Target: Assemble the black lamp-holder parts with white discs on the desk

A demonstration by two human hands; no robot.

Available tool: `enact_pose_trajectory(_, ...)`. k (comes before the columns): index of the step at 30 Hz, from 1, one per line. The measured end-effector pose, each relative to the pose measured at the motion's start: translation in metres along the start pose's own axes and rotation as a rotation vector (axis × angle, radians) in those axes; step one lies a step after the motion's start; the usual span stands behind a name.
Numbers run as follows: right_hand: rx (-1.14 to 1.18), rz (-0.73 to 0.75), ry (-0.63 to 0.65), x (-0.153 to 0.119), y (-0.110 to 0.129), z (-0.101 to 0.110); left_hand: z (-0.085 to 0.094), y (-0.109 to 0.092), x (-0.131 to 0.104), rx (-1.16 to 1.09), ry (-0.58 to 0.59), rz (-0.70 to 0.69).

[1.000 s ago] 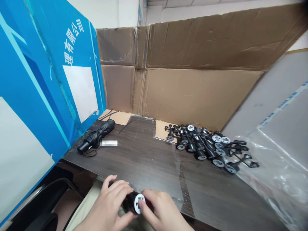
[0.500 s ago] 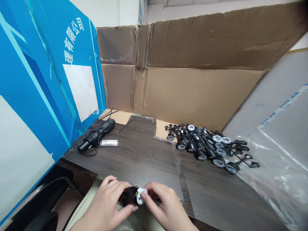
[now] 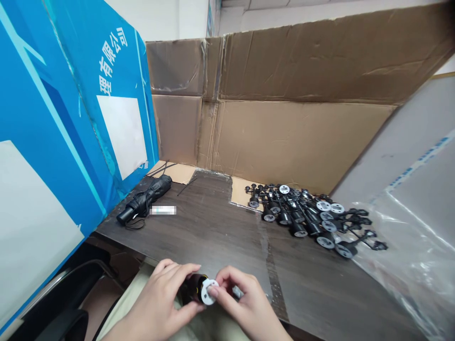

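Near the table's front edge, my left hand [image 3: 165, 293] is wrapped round a black cylindrical housing [image 3: 194, 286]. A white round end cap [image 3: 209, 292] with small holes sits at the housing's right end, with a bit of yellow showing behind it. My right hand [image 3: 240, 298] is closed, its thumb and fingertips pinching the cap's right edge. A small greyish piece [image 3: 237, 291] shows inside the curl of the right fingers; its kind cannot be made out. The far side of the housing is hidden by my left fingers.
A pile of similar black parts with white round ends [image 3: 298, 215] lies at the back right of the dark table [image 3: 213, 227]. A folded black umbrella [image 3: 145, 199] lies at the left. Cardboard [image 3: 284, 137] and a blue panel [image 3: 85, 156] wall the table; plastic sheeting [image 3: 401, 265] hangs right.
The white cap has turned to face the camera more and sits squarer on the housing. A greyish piece now shows in my right hand. The view has shifted slightly.
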State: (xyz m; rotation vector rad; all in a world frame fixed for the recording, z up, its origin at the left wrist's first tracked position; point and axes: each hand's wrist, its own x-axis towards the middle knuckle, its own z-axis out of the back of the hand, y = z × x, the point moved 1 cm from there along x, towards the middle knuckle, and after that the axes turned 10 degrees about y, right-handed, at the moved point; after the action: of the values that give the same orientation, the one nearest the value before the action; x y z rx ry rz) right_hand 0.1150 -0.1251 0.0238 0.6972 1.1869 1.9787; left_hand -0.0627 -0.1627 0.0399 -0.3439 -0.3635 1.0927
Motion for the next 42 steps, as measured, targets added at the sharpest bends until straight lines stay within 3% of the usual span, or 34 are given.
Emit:
enact_pose_trajectory(7, 0.379, -0.089, 0.057, 0.007, -0.011, -0.004, 0.002, -0.003, 0.003, 0.048, 0.019, -0.129)
enact_pose_trajectory(10, 0.584, -0.110, 0.112, 0.009, -0.014, -0.008, 0.003, -0.006, 0.003, 0.053, -0.018, -0.164)
enact_pose_trajectory(14, 0.726, -0.111, 0.091, 0.012, -0.016, -0.011, 0.001, -0.008, 0.003, 0.039, -0.067, -0.217)
enact_pose_trajectory(26, 0.775, -0.077, 0.194, 0.015, -0.016, -0.019, -0.001, -0.004, 0.001, 0.036, -0.121, -0.237)
enact_pose_trajectory(30, 0.784, -0.079, 0.220, 0.014, -0.016, -0.019, 0.000, -0.003, -0.001, 0.035, -0.155, -0.310)
enact_pose_trajectory(37, 0.840, -0.146, 0.471, 0.007, -0.021, -0.024, 0.000, -0.001, -0.005, -0.013, -0.197, -0.499)
enact_pose_trajectory(42, 0.841, -0.139, 0.525, 0.004, -0.020, -0.023, -0.009, 0.006, -0.008, -0.042, -0.176, -0.530)
